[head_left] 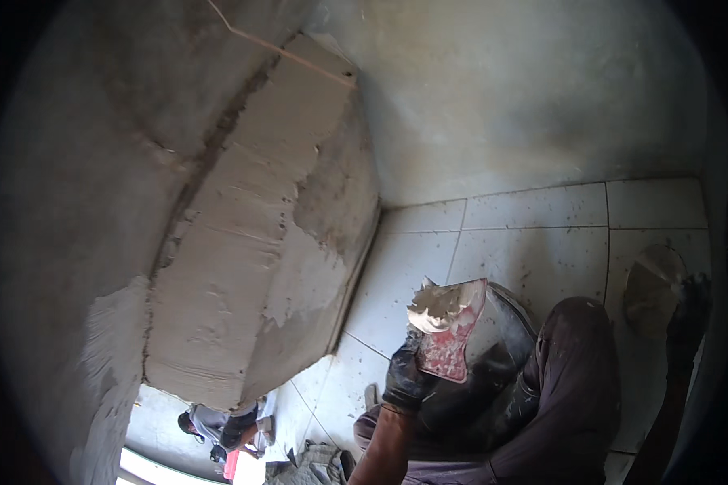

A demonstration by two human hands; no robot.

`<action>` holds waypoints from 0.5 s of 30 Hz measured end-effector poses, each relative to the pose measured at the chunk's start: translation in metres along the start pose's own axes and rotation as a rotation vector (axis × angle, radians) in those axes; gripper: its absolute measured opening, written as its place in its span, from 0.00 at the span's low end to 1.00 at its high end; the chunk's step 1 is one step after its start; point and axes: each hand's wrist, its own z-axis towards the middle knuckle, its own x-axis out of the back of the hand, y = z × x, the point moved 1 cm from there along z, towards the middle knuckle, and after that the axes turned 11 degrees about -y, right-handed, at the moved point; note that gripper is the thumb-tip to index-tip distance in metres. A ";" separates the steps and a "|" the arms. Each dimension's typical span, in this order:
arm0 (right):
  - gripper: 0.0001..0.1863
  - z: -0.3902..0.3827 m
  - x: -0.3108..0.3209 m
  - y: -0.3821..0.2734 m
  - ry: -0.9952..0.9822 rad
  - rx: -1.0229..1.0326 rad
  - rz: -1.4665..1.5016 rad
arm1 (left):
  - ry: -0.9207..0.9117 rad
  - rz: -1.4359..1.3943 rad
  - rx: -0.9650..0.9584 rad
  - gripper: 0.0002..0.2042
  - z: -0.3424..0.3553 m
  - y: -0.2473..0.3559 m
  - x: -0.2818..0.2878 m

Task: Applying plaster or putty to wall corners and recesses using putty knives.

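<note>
My left hand [408,378], in a dark glove, is closed on a red plastic plaster spreader [451,349]. A thick heap of beige plaster [435,307] sits along its upper left part. Behind the spreader, between my legs, is a dark bucket [513,327] with whitish smears, partly hidden. My gloved right hand [689,314] is at the far right, dim against the dark rim of the picture. Beside its fingers is a round, shallow beige-brown thing [651,295], perhaps a pan; whether the fingers grip it is unclear.
On the left stands a boxed-out wall section [218,267] with fresh plaster and rough patches. A bare grey wall [526,97] meets the white tiled floor [534,210], specked with droppings. Another person [227,424] crouches at the lower left. Crumpled grey cloth [311,466] lies nearby.
</note>
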 end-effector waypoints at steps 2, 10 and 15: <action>0.20 -0.014 -0.020 0.004 -0.201 -0.062 -0.243 | 0.052 -0.012 -0.017 0.16 -0.002 0.011 -0.009; 0.22 0.015 0.039 -0.087 -0.065 -0.017 0.101 | 0.176 -0.042 -0.144 0.21 -0.004 0.016 -0.049; 0.30 0.052 0.108 -0.222 -0.459 0.453 1.313 | 0.209 0.972 -0.210 0.22 -0.026 0.099 -0.075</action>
